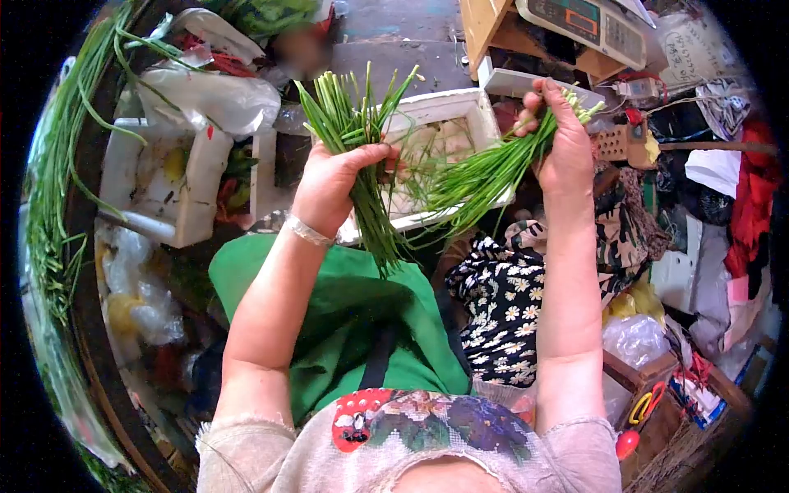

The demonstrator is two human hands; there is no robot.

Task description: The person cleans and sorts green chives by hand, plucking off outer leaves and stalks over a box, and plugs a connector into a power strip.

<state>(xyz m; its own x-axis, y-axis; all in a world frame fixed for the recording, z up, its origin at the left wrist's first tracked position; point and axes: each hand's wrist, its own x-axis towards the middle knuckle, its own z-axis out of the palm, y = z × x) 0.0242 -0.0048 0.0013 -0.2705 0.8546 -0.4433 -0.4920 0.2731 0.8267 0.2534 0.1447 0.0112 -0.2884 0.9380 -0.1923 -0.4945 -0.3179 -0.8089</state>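
My left hand (333, 177) is closed around a bunch of long green chives (349, 119), cut ends up and leaf tips hanging down over the green apron (271, 287). In my right hand (563, 140) is a second bunch of chives (493, 177), its pale cut ends poking out at the upper right and its leaves trailing to the lower left. Between and behind the two bunches stands a white foam box (460, 107). Loose green strands lie in it over a pale bottom. The bunches hide part of its near side.
More long green stalks (57, 205) lie along the left edge. A second white foam box (193, 189) stands at left under a plastic bag (209, 99). A scale (588, 29) sits at the upper right. Wooden compartments (641, 394) with scissors (649, 403) are at lower right.
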